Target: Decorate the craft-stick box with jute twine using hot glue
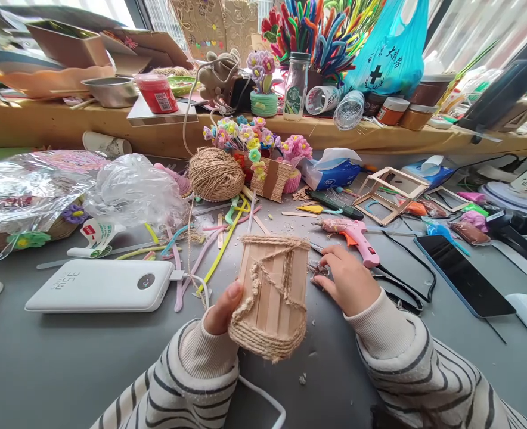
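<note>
My left hand (222, 307) grips a small pot (270, 298) made of upright wooden craft sticks. Twine is coiled round its base and rim, and more twine forms an angular outline on its front. The pot is tilted above the grey table, my thumb on its left side and the other fingers hidden behind it. To the right of the pot, my right hand (349, 280) rests low at the table, thumb and fingers apart around what looks like a small pair of scissors (319, 269), partly hidden by the fingers. A pink glue gun (355, 238) lies just beyond that hand.
A white power bank (105, 286) with a cable sits at left, a phone (464, 274) at right. Behind are a twine ball (216, 173), pipe-cleaner flowers (250, 140) and a wooden stick frame (391, 193). Pipe-cleaner strips and loose sticks litter the middle. A crowded ledge (245, 128) runs behind.
</note>
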{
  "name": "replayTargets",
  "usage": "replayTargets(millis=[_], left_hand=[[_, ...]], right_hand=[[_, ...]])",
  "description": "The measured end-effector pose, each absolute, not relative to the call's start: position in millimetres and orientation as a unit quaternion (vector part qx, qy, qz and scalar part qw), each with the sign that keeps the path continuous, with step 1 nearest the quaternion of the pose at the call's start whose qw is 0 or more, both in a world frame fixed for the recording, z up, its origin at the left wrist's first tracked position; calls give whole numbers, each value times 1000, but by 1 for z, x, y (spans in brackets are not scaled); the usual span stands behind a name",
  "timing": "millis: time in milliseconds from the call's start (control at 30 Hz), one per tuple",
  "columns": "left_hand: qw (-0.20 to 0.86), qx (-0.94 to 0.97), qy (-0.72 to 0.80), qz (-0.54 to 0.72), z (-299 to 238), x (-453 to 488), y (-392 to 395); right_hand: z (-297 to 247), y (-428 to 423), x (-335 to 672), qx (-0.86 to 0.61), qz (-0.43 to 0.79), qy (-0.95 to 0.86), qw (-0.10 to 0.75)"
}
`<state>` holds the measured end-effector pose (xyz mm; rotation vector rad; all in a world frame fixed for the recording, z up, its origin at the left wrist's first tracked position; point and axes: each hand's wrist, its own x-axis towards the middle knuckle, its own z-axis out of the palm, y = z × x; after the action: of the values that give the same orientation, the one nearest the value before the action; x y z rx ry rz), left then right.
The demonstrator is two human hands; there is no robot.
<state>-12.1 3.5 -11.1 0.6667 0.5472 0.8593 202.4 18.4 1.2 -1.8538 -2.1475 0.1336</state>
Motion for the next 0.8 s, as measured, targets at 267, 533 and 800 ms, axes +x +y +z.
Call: replayTargets(millis=[267, 533, 800], left_hand=[[801, 358, 250, 410, -5, -6, 5], [741, 425, 331, 401, -6, -6, 8], [696, 530, 335, 349, -11, -4, 13]], right_hand=[[1, 26, 221, -600, 178, -760, 174], [19, 21, 216, -526, 255, -716, 382], [30, 13, 209, -381, 426, -684, 453]])
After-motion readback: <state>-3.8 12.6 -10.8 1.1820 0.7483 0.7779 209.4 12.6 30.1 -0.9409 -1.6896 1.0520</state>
